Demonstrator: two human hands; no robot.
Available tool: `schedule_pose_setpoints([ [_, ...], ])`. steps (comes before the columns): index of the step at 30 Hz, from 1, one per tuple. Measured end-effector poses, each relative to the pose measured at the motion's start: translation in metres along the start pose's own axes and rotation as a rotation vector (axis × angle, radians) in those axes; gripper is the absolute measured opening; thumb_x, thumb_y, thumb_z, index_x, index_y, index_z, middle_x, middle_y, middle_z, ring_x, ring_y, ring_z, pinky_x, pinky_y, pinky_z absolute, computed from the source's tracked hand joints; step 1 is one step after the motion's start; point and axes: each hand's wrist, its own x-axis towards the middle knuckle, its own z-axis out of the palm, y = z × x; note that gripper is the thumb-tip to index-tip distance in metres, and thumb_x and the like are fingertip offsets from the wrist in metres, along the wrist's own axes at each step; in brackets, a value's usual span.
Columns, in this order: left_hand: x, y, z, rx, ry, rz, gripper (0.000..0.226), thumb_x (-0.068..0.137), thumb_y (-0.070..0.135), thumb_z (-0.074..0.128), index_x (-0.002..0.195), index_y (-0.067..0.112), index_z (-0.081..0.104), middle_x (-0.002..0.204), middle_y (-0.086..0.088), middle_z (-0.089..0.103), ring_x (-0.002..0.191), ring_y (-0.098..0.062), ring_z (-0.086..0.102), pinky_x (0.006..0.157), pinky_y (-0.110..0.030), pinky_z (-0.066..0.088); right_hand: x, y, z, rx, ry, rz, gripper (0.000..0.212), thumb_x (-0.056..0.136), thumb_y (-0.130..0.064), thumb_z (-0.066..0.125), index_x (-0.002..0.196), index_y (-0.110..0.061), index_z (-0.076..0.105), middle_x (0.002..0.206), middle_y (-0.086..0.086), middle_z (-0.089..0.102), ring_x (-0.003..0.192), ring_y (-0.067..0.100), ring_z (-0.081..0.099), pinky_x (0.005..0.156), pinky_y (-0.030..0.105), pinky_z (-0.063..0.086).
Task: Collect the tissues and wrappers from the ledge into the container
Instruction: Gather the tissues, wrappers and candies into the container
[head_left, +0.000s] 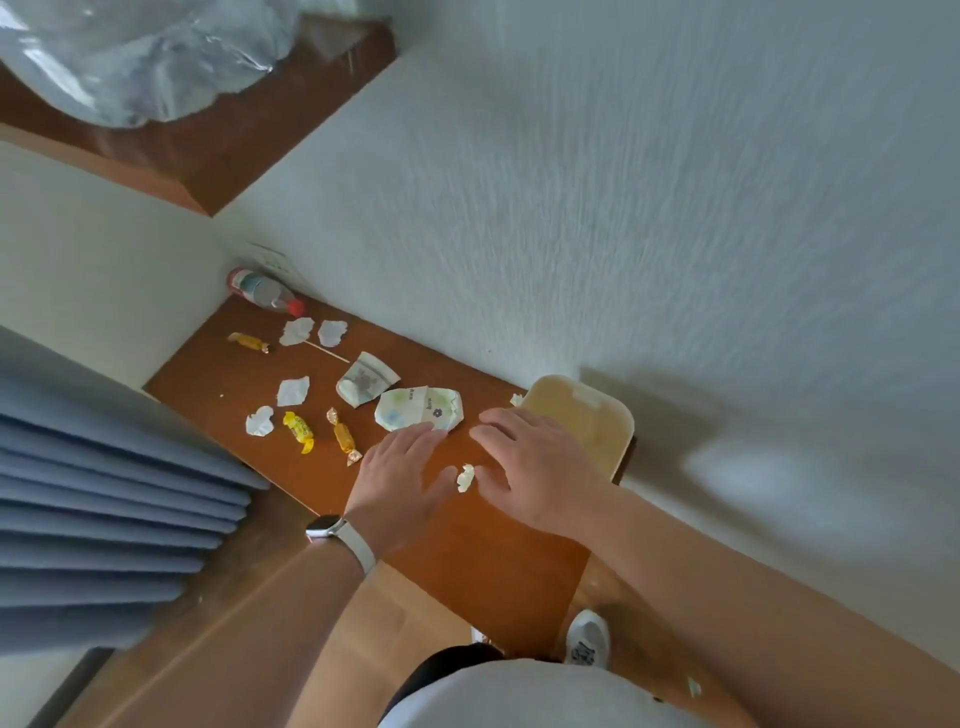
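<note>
While both hands lie low and flat over the ledge (493, 561), a small tissue scrap (466, 477) sits directly between them, just beside the thumb of the left hand (405, 467) and that of the right hand (535, 467). Neither grip has hold of anything; the fingers are straight and splayed. The scrap is white and crumpled, its long axis running near to far. The container (618, 415) stands just beyond the right hand, so the right looks better placed to carry it. More tissues (293, 391) and sweet wrappers (298, 431) lie further left.
</note>
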Motion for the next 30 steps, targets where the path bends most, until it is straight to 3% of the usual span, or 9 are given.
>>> schedule_pose_setpoints([
  [4, -0.010, -0.032, 0.001, 0.036, 0.015, -0.071, 0.048, 0.095, 0.045, 0.045, 0.140, 0.030, 0.041, 0.149, 0.008, 0.038, 0.140, -0.014, 0.028, 0.115, -0.040, 0.022, 0.012, -0.018, 0.019, -0.029, -0.062, -0.076, 0.036, 0.094, -0.038, 0.046, 0.120, -0.014, 0.057, 0.127, 0.004, 0.056, 0.117, 0.023, 0.052, 0.094, 0.041, 0.047],
  [13, -0.007, -0.108, 0.024, 0.072, -0.130, -0.106, 0.051, 0.096, 0.041, 0.043, 0.145, 0.030, 0.034, 0.154, 0.006, 0.031, 0.143, -0.018, 0.024, 0.115, -0.040, 0.022, 0.024, -0.041, 0.077, -0.102, -0.203, -0.011, 0.032, 0.093, -0.034, 0.050, 0.120, -0.017, 0.057, 0.129, 0.004, 0.057, 0.116, 0.021, 0.054, 0.093, 0.037, 0.050],
  [23, 0.028, -0.160, 0.053, 0.189, -0.291, 0.171, 0.059, 0.098, 0.040, 0.038, 0.151, 0.027, 0.015, 0.160, 0.000, 0.016, 0.146, -0.022, 0.015, 0.115, -0.041, 0.021, 0.041, -0.042, 0.144, -0.263, -0.430, 0.175, 0.043, 0.095, -0.022, 0.051, 0.137, -0.016, 0.046, 0.149, 0.010, 0.040, 0.132, 0.029, 0.042, 0.102, 0.042, 0.044],
  [27, 0.047, -0.171, 0.064, 0.202, -0.282, 0.294, 0.054, 0.097, 0.028, 0.044, 0.148, 0.025, 0.025, 0.156, -0.003, 0.026, 0.142, -0.024, 0.024, 0.112, -0.042, 0.029, 0.042, -0.043, 0.161, -0.298, -0.471, 0.258, 0.046, 0.095, -0.021, 0.058, 0.140, -0.016, 0.045, 0.152, 0.013, 0.038, 0.141, 0.032, 0.034, 0.104, 0.041, 0.044],
  [30, 0.053, -0.178, 0.073, 0.178, -0.254, 0.343, 0.049, 0.093, 0.015, 0.049, 0.140, 0.020, 0.041, 0.146, -0.006, 0.043, 0.131, -0.027, 0.040, 0.103, -0.041, 0.039, 0.039, -0.047, 0.169, -0.286, -0.462, 0.311, 0.046, 0.090, -0.013, 0.065, 0.134, -0.013, 0.052, 0.145, 0.015, 0.046, 0.136, 0.033, 0.040, 0.100, 0.039, 0.047],
])
